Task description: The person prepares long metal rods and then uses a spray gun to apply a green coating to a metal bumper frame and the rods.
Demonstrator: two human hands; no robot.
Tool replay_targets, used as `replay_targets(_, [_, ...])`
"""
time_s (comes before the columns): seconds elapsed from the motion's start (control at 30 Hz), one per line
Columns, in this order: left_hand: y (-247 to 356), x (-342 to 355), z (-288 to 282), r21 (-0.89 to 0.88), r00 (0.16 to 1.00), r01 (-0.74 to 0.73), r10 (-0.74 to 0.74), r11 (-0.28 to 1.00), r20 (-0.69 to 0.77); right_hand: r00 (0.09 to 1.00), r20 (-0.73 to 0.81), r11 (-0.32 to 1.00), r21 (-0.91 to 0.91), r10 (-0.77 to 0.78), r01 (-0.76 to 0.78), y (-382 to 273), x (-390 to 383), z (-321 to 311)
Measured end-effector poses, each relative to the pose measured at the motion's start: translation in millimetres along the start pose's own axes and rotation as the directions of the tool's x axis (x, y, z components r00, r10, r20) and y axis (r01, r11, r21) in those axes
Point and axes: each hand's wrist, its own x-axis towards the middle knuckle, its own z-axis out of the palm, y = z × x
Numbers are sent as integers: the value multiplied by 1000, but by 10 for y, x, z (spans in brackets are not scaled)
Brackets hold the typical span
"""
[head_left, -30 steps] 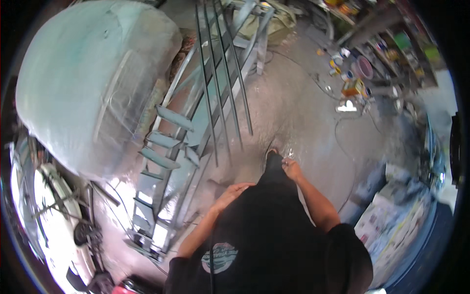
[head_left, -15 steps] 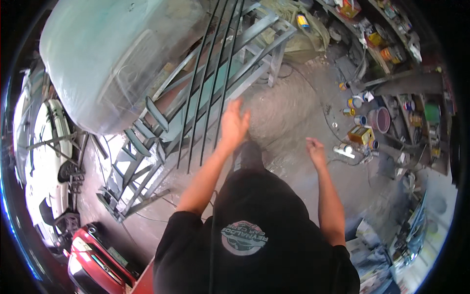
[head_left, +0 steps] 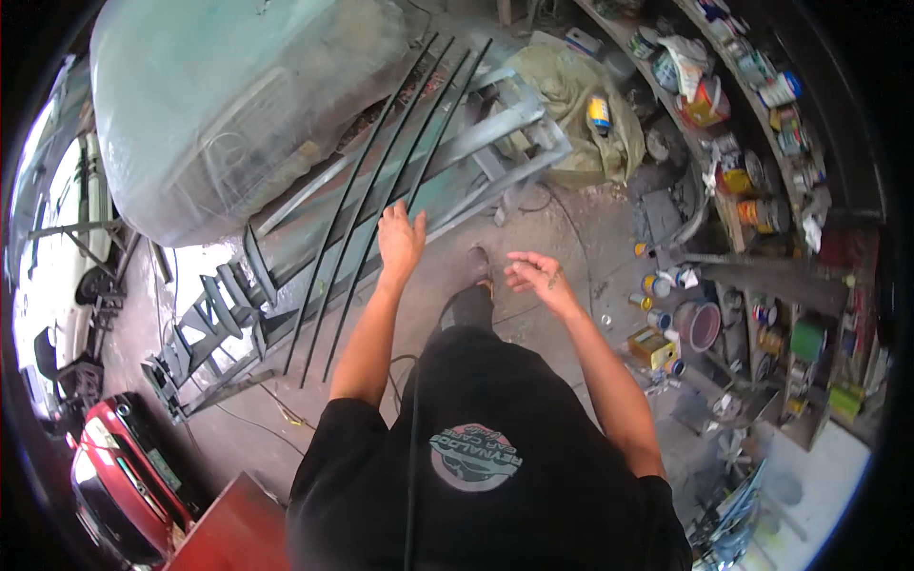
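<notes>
Three long thin black rods (head_left: pixel 367 205) lie side by side, slanting across a grey metal frame (head_left: pixel 457 157). My left hand (head_left: pixel 401 240) is at the rightmost rod, fingers stretched forward and thumb apart, with no grip round the rod to be seen. Whether the fingertips touch it I cannot tell. To the right, my right hand (head_left: pixel 541 279) hangs in the air over the floor. Its fingers are loosely bent and apart, with nothing in them.
Beyond the frame sits a car body (head_left: pixel 238 105) under cloudy plastic film. Shelves (head_left: pixel 709 171) with cans line the right, and a pink bucket (head_left: pixel 701 325) and a yellow tin (head_left: pixel 653 348) stand on the floor. A red bumper (head_left: pixel 143 481) lies lower left. Cables trail across the floor.
My view has shifted, and the shelves and frame show at a different angle. My left hand has come to the rods, while my right hand has swung inward, closer to the left one.
</notes>
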Motion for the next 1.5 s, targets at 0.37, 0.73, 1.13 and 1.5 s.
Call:
replay_targets(0.37, [-7,191,240,76,982,187,-189,979,18,995,102,982,189,-19,0,-1345,1993,-303])
replay_targets(0.73, [139,407,94,-244,894,447,-437,860,97,942,280,930,263,182,-258,-1369,3483,-59])
replay_targets(1.13, [1053,715,313,-296,838,546,-499,784,223,932,344,933,283,117,-222,-1803,3652,-738])
replay_targets(1.5, [1538,945,782,-472,834,541,-515,696,196,1000,5,998,-66,23,-23,-1946,3526,-1254])
